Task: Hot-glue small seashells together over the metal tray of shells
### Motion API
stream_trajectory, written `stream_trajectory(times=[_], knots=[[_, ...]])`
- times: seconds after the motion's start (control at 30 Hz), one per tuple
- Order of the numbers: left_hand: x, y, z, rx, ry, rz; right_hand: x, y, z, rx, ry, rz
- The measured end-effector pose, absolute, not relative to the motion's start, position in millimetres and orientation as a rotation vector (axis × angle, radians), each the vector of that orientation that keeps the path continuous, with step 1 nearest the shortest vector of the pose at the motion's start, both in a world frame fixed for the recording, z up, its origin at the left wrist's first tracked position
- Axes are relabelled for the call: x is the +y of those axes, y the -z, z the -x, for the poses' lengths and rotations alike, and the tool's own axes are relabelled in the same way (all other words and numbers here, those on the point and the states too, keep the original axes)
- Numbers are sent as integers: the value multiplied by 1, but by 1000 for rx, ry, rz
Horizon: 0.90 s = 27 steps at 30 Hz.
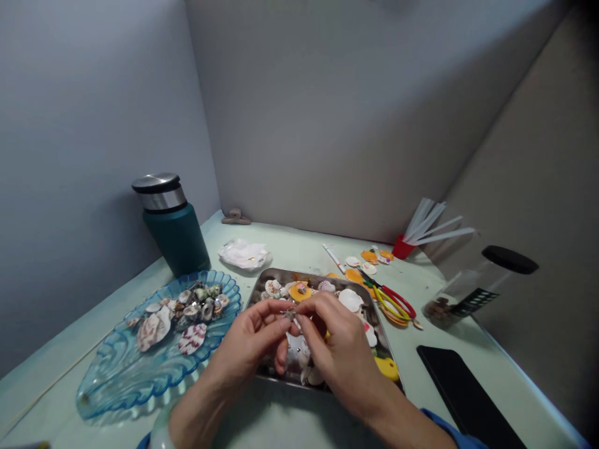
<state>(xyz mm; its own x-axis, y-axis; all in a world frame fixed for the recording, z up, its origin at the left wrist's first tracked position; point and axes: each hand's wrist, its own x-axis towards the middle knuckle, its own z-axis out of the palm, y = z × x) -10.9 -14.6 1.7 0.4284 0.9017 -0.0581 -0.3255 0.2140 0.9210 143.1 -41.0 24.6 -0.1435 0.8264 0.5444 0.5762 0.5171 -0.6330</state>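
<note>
Over the metal tray (276,272), my left hand (250,340) and my right hand (337,343) meet at the fingertips. Both pinch a small silvery-grey piece (291,314), too small to name and partly covered by the fingers. Below and around them, the tray holds a white scallop shell (350,300), a round orange piece (300,291) with a small decoration on it, several other shells and a yellow item (387,368) at the near right corner. My hands hide the tray's middle.
Left stands a blue shell-shaped dish (112,368) with several shells, and a teal bottle (175,240). Behind lies crumpled white plastic (243,254). To the right are red-and-yellow-handled tools (395,302), a red cup (402,247) of white sticks, a clear jar (468,296) and a black phone-like slab (468,396).
</note>
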Motion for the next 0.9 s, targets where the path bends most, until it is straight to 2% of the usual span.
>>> stream_trajectory(times=[0.7, 0.9], knots=[[-15, 0, 8, 770, -973, -1061, -42, -21, -141, -1872, -315, 1201], [-13, 0, 9, 743, -1027, -972, -41, -35, -159, -1904, -243, 1331]])
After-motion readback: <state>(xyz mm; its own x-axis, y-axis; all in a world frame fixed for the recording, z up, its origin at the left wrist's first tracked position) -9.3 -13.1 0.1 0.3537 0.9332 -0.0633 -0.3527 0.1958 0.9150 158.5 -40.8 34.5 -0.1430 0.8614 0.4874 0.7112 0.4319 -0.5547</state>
